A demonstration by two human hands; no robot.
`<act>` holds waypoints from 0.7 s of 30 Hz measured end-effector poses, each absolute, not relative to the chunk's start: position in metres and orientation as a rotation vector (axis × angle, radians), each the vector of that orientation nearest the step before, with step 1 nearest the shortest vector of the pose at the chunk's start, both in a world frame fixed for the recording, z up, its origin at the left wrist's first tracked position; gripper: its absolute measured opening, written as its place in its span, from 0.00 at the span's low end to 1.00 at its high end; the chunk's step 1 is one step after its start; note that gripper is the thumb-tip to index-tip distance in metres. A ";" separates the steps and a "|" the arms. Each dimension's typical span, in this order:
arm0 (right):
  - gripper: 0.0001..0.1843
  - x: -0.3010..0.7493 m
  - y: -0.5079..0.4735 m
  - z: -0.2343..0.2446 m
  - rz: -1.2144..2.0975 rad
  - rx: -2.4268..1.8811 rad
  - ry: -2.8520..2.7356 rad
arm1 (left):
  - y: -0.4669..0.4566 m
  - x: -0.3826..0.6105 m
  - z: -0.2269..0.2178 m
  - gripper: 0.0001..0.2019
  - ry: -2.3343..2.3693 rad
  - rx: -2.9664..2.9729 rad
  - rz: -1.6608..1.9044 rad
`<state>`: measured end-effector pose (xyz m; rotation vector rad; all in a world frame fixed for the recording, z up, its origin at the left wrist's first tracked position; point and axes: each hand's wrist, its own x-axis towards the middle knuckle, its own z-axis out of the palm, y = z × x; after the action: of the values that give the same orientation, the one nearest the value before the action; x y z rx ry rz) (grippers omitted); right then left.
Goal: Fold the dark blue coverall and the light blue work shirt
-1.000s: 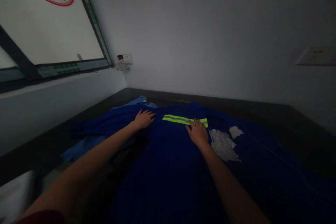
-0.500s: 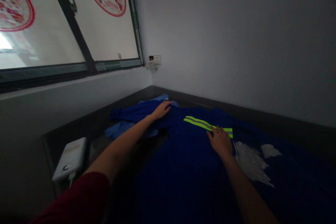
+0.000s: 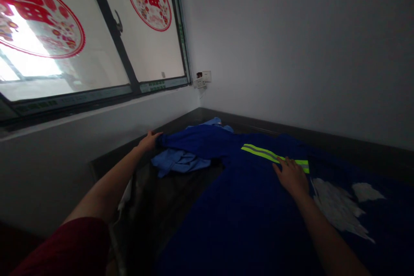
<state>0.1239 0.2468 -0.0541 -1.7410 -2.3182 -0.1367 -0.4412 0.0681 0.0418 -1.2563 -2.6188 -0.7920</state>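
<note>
A dark blue work jacket point(image 3: 207, 207) with a yellow-green reflective strip point(image 3: 260, 152) lies spread out before me. My left hand point(image 3: 148, 141) has reached the far-left end of its sleeve point(image 3: 190, 139), its fingers closed at the cuff. On the jacket's chest, just below the strip's right part, my right hand point(image 3: 293, 177) rests flat with the fingers spread. Beneath and behind the sleeve is a lighter blue garment point(image 3: 179, 161), partly covered. Ragged pale grey patches point(image 3: 339, 202) show on the dark cloth right of my right hand.
The dark tabletop point(image 3: 171, 198) runs into a corner between two walls. Left is a window point(image 3: 106, 64) with red round stickers and a handle. A wall socket point(image 3: 206, 76) sits near the corner. A whitish object point(image 3: 126, 194) is mostly hidden behind my left forearm.
My left hand has moved left along the sleeve from near the shoulder to the cuff. My right hand stays on the chest by the strip. The view has turned slightly left.
</note>
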 end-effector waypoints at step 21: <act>0.28 0.128 0.254 -0.061 -0.210 -1.690 -2.328 | 0.055 -0.461 0.067 0.13 -2.567 -1.079 -0.144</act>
<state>0.1276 0.2539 -0.0608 -1.6899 -2.3277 -0.2099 -0.4614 0.0552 0.0667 -1.0790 -2.5672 -0.1440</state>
